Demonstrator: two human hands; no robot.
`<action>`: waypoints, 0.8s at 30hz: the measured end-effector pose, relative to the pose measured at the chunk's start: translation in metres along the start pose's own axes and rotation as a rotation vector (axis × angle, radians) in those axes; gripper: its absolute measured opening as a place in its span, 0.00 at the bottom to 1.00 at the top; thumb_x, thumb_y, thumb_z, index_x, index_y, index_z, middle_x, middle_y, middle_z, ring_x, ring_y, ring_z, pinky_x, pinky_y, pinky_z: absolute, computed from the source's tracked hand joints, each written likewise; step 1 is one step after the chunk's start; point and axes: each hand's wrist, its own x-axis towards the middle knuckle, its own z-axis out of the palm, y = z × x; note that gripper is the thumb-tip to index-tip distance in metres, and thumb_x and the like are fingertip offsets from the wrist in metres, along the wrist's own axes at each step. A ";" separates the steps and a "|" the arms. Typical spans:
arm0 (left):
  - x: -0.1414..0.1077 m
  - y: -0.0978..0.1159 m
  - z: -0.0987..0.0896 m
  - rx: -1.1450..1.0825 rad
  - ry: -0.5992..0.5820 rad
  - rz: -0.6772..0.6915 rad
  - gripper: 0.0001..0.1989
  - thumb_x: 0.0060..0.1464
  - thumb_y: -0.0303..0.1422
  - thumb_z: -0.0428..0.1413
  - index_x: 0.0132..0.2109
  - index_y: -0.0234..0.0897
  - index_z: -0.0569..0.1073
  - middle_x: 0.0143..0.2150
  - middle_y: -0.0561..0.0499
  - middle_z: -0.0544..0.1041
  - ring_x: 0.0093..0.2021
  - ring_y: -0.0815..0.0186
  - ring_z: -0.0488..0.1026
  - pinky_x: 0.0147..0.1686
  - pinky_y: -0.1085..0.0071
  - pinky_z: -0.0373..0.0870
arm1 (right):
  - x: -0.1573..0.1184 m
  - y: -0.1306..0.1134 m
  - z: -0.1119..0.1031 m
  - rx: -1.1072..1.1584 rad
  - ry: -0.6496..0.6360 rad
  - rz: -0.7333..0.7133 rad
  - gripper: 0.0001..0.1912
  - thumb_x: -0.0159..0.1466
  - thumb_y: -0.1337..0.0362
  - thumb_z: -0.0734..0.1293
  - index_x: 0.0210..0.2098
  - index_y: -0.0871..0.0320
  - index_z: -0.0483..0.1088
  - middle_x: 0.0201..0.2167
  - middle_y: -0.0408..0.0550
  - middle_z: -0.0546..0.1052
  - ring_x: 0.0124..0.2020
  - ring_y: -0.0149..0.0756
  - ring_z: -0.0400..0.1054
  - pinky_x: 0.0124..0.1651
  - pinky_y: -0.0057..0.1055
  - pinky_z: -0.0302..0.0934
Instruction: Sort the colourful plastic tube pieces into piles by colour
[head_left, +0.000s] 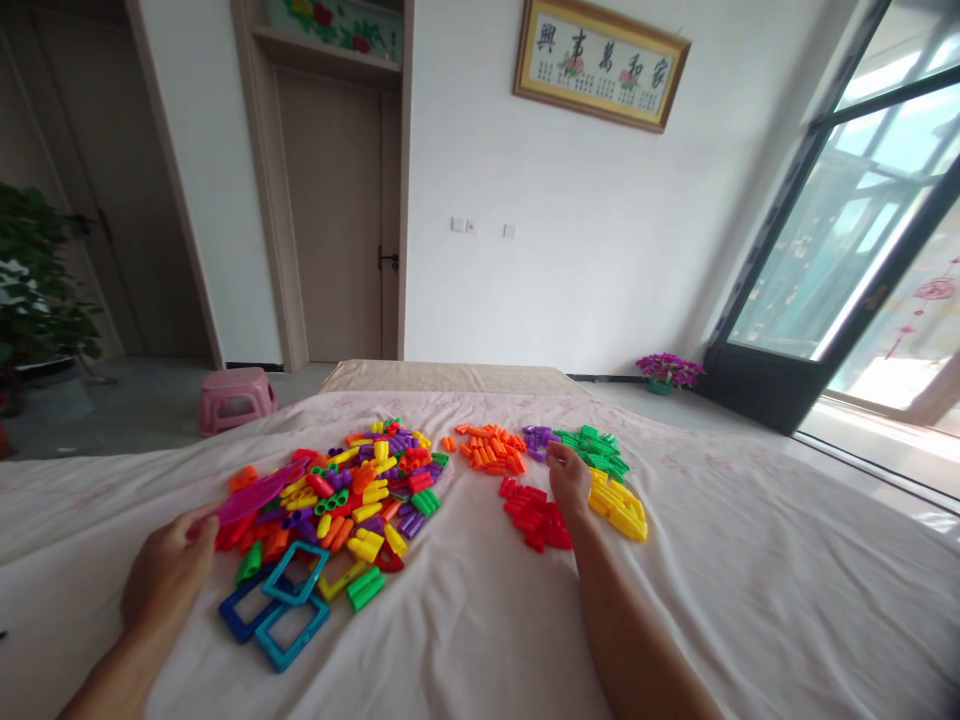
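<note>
My left hand [169, 565] is closed, with thumb and fingers pinching a flat magenta plastic piece [259, 495] tilted over the edge of a mixed heap of plastic building pieces [367, 480]. In that heap lie yellow, orange, red, green and purple tube-shaped blocks. My right hand [570, 478] reaches in among the colour-sorted piles, its fingertips curled together at the small purple pile [538, 440]; what they hold, if anything, is hidden. Around that hand are a red pile [536, 518], an orange pile [491, 448], a green pile [596, 450] and a yellow pile [616, 505].
Blue square frames [292, 635] overlap at the heap's near side. A pale, wrinkled cloth [465, 620] covers the surface. Beyond it stand a pink stool [238, 398], a potted purple flower [670, 370], a leafy plant [37, 280] and a closed door [330, 220].
</note>
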 end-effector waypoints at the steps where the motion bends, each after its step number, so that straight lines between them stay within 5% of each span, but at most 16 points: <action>1: 0.001 -0.001 0.001 -0.002 -0.001 -0.007 0.25 0.60 0.43 0.42 0.54 0.35 0.73 0.46 0.39 0.79 0.43 0.51 0.75 0.37 0.62 0.70 | -0.003 -0.004 0.002 0.013 0.001 -0.023 0.21 0.58 0.62 0.60 0.47 0.60 0.75 0.42 0.52 0.80 0.42 0.42 0.74 0.47 0.35 0.65; 5: 0.002 -0.002 0.006 0.003 -0.053 -0.022 0.27 0.60 0.45 0.41 0.57 0.38 0.72 0.50 0.39 0.77 0.47 0.50 0.74 0.43 0.61 0.70 | -0.027 -0.036 0.015 0.064 -0.071 -0.194 0.17 0.61 0.62 0.60 0.45 0.58 0.75 0.41 0.50 0.80 0.40 0.41 0.73 0.44 0.35 0.65; 10: 0.003 -0.001 0.009 0.018 -0.073 -0.029 0.28 0.61 0.47 0.38 0.58 0.39 0.71 0.54 0.40 0.76 0.52 0.50 0.72 0.48 0.61 0.68 | -0.083 -0.101 0.028 0.049 -0.386 -0.569 0.14 0.65 0.65 0.59 0.41 0.53 0.76 0.40 0.47 0.79 0.43 0.37 0.72 0.48 0.32 0.62; 13: 0.003 -0.002 0.010 0.021 -0.078 -0.016 0.28 0.61 0.46 0.38 0.57 0.39 0.71 0.54 0.40 0.75 0.52 0.50 0.72 0.48 0.62 0.67 | -0.112 -0.124 0.032 -0.060 -0.532 -0.647 0.14 0.68 0.63 0.59 0.46 0.52 0.75 0.41 0.47 0.79 0.43 0.37 0.71 0.47 0.31 0.61; 18: 0.004 -0.003 0.010 0.025 -0.072 -0.011 0.27 0.61 0.46 0.39 0.57 0.39 0.71 0.54 0.40 0.75 0.52 0.51 0.72 0.49 0.62 0.67 | -0.134 -0.129 0.041 -0.232 -0.683 -0.633 0.16 0.68 0.59 0.61 0.52 0.55 0.71 0.46 0.51 0.78 0.49 0.42 0.68 0.53 0.34 0.58; 24: 0.004 -0.001 0.010 0.057 -0.083 -0.023 0.28 0.61 0.46 0.37 0.58 0.40 0.70 0.55 0.41 0.75 0.52 0.50 0.72 0.48 0.62 0.67 | -0.136 -0.125 0.058 -0.245 -0.681 -0.622 0.19 0.66 0.57 0.64 0.55 0.54 0.69 0.48 0.51 0.76 0.52 0.42 0.66 0.55 0.35 0.56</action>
